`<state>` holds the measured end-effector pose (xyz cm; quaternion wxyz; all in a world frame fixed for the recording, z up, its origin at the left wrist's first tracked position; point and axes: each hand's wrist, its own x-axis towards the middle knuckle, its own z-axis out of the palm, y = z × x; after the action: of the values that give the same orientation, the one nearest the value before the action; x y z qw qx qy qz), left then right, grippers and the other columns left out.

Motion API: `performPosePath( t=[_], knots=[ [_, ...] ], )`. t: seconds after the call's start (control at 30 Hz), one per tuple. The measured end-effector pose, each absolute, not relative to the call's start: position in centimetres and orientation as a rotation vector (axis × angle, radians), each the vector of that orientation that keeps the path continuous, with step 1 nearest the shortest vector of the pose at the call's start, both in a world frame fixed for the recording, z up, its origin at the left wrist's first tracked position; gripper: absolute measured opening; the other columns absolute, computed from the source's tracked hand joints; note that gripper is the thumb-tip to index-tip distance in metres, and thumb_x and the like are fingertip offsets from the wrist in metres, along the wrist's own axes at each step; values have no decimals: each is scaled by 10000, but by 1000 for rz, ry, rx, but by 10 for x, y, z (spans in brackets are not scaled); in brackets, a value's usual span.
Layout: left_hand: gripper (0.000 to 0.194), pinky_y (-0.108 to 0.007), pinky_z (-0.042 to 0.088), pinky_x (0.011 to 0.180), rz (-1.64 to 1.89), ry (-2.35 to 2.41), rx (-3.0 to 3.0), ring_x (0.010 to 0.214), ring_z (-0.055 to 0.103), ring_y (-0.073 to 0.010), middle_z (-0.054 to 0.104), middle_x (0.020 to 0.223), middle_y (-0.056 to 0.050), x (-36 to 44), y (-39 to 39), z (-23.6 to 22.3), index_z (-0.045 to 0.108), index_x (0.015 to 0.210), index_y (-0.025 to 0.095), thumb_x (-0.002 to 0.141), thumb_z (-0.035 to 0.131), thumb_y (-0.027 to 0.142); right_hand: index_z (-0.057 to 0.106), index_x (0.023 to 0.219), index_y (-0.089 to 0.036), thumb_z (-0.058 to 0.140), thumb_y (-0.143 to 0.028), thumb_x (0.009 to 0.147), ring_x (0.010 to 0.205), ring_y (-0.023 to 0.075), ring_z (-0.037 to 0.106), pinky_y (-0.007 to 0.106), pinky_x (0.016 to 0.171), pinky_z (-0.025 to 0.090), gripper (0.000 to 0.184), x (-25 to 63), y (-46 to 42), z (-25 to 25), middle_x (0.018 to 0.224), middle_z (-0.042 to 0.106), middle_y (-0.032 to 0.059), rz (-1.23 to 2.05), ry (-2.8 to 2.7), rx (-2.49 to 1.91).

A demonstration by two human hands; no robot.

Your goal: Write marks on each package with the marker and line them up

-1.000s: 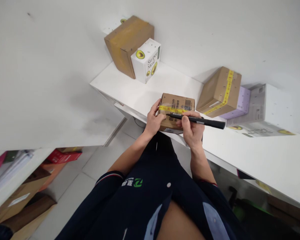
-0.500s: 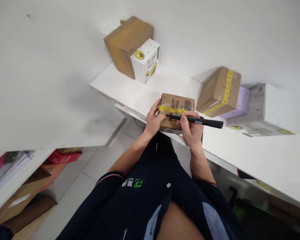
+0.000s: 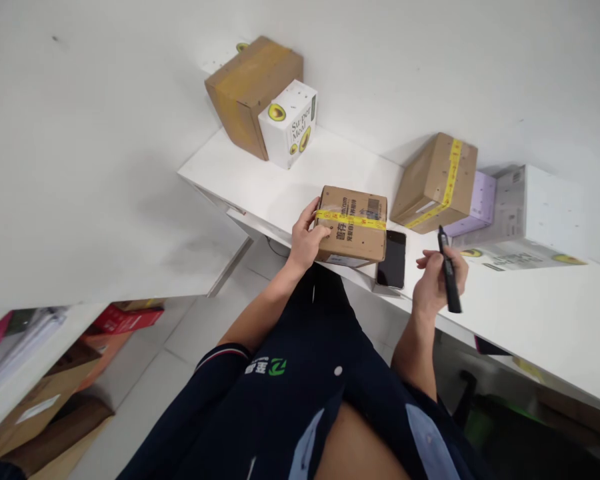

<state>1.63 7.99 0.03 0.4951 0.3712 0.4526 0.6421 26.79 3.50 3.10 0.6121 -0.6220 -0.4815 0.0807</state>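
Observation:
A small brown cardboard box (image 3: 353, 240) with a strip of yellow tape rests at the front edge of the white shelf desk (image 3: 350, 157). My left hand (image 3: 307, 239) grips its left side, thumb on top and fingers along the far corner. To the right, apart from the box, my right hand (image 3: 437, 277) is closed round a black marker pen (image 3: 450, 283) whose tip points away from me. Between the box and my right hand lies a dark-screened phone (image 3: 392, 263) at the desk edge.
A brown carton (image 3: 253, 87) and a white avocado-print box (image 3: 289, 130) stand at the back left. On the right are a yellow-taped carton (image 3: 433, 180), a lilac box (image 3: 480, 203) and a large white box (image 3: 540, 207). Flattened cardboard (image 3: 40, 400) sits at lower left.
My right hand has moved right, off the small box, and the marker has swung from lying crosswise to pointing away. The phone now shows fully. My left hand stays on the box.

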Motion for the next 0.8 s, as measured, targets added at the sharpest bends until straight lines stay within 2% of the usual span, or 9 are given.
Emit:
performPosePath(
  t=[0.1, 0.17, 0.27, 0.47, 0.57, 0.63, 0.7, 0.8],
  knots=[
    [650, -456, 495, 1106, 1585, 1099, 899, 1337, 574, -308, 657, 1391, -37, 19, 86, -2, 656, 1315, 300, 672, 684, 207, 658, 1162, -181, 497, -354, 942, 892, 227, 699, 419, 861, 575, 323, 321, 22, 1, 1034, 735, 108, 29, -1466, -1787],
    [661, -447, 502, 1090, 1611, 1125, 891, 1320, 580, -299, 654, 1385, -36, 21, 90, -2, 646, 1308, 303, 656, 683, 202, 664, 1252, -164, 434, -228, 936, 1025, 279, 657, 458, 925, 546, 395, 347, 16, -12, 1146, 731, 163, 13, -1790, -1936],
    [652, -435, 517, 1061, 1648, 1155, 901, 1274, 601, -285, 660, 1350, -36, 24, 96, -4, 639, 1286, 302, 643, 676, 197, 641, 1339, -164, 405, -111, 910, 1081, 308, 601, 463, 934, 520, 492, 365, 17, -20, 1213, 719, 186, -38, -2091, -2095],
    [581, -408, 529, 1042, 1690, 1190, 961, 1247, 610, -267, 655, 1315, -35, 26, 109, -6, 627, 1266, 303, 693, 679, 230, 595, 1426, -220, 396, -103, 930, 1208, 337, 536, 474, 919, 511, 547, 370, 38, -14, 1397, 648, 160, -13, -2247, -2249],
    [542, -411, 525, 1048, 1707, 1207, 973, 1250, 604, -272, 645, 1317, -41, 28, 115, -6, 624, 1257, 298, 720, 700, 283, 547, 1477, -218, 371, -82, 921, 1210, 345, 535, 501, 935, 510, 598, 362, 42, -6, 1450, 592, 192, -21, -2180, -2280],
    [525, -416, 523, 1053, 1704, 1212, 986, 1264, 595, -277, 638, 1321, -41, 29, 118, -6, 621, 1254, 301, 737, 709, 320, 464, 1537, -175, 363, -134, 957, 1166, 341, 557, 510, 960, 501, 591, 346, 40, -2, 1393, 600, 237, -16, -2098, -2269],
    [521, -415, 516, 1062, 1701, 1213, 994, 1278, 585, -278, 630, 1326, -40, 30, 120, -5, 612, 1255, 304, 746, 714, 346, 349, 1595, -132, 395, -267, 1001, 1113, 341, 581, 511, 972, 496, 611, 321, 35, -1, 1299, 626, 258, 52, -2043, -2257],
    [541, -413, 490, 1093, 1709, 1231, 996, 1290, 574, -274, 612, 1332, -46, 29, 119, -5, 589, 1270, 303, 752, 722, 383, 271, 1624, -131, 519, -462, 975, 1083, 378, 593, 542, 937, 495, 769, 279, 27, -6, 1303, 591, 290, 125, -2033, -2301]
  ],
)
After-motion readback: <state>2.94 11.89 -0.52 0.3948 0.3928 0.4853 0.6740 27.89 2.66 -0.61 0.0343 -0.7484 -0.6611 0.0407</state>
